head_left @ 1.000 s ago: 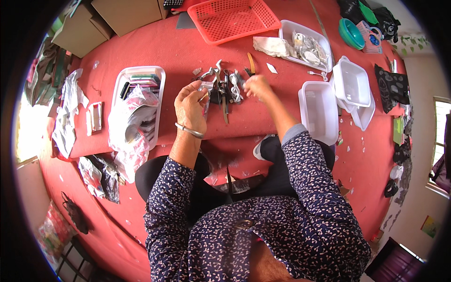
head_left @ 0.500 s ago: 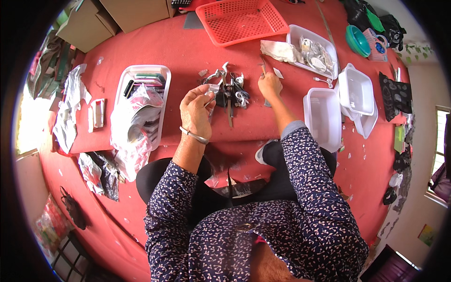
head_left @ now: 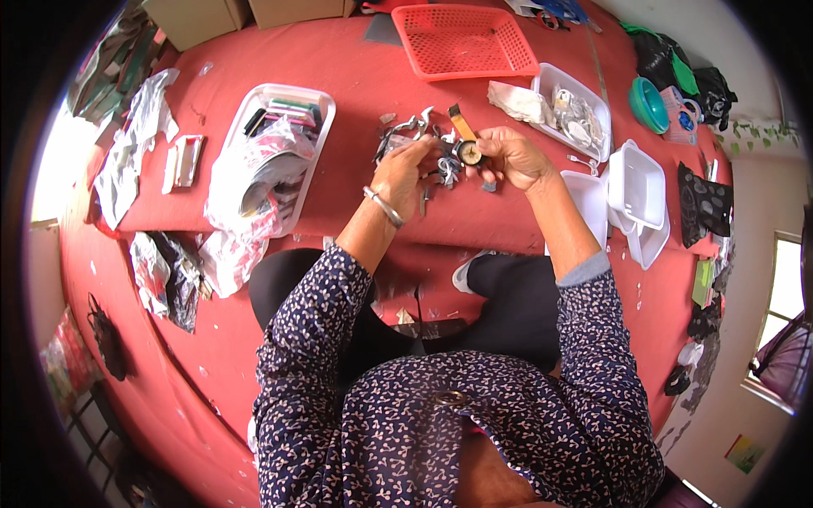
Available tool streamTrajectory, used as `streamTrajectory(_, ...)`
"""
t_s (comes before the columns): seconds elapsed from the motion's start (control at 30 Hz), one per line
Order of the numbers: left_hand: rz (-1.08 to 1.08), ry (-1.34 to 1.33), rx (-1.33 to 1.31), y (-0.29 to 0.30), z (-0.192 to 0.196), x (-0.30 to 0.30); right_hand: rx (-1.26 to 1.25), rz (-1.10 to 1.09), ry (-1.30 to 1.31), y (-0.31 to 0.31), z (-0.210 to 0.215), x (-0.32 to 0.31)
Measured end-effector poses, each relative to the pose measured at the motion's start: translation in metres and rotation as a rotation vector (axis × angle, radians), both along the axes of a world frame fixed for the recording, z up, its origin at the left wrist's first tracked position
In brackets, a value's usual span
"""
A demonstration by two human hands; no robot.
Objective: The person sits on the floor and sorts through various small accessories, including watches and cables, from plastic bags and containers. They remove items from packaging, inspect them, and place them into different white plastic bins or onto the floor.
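A wristwatch [head_left: 469, 152] with a round pale dial and a tan-orange strap is gripped by my right hand [head_left: 518, 159], its strap pointing away from me. Close on its left, my left hand [head_left: 405, 176] has its fingers curled together. What they hold, if anything, is hidden. Both hands are over a small heap of silvery and dark metal pieces [head_left: 423, 123] and cables on the red cloth, and they cover much of it. A small grey piece [head_left: 489, 186] lies below my right fingers.
Left of my hands, a white tray [head_left: 320, 152] holds plastic bags and flat cases. A red perforated basket [head_left: 423, 69] stands at the far side. To the right are a white bin [head_left: 603, 118] of cables, a white charger cable [head_left: 583, 161] and stacked white containers [head_left: 637, 182].
My right hand has drawn back toward me with the watch, whose dial now shows. My left hand has moved right, closer to it. The whole view has shifted slightly.
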State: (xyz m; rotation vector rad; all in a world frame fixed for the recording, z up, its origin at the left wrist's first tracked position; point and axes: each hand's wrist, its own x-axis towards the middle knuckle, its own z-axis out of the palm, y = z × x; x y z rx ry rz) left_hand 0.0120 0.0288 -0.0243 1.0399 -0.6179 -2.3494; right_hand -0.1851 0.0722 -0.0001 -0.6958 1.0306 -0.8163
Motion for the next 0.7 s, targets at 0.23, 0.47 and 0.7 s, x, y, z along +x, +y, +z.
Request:
streamTrajectory(0.23, -0.116, 0.086, -0.089, 0.006, -0.006, -0.003, 0.074, -0.021, -0.047, 0.019, 0.018, 0.029)
streamTrajectory(0.47, -0.222, -0.099, -0.313, 0.012, 0.017, -0.005, 0.122, -0.243, 0.01, 0.028, 0.038, 0.034)
streamTrajectory(0.7, -0.434, -0.038, -0.714, 0.01, 0.017, -0.007, 0.164, -0.407, -0.076, 0.026, 0.032, 0.02)
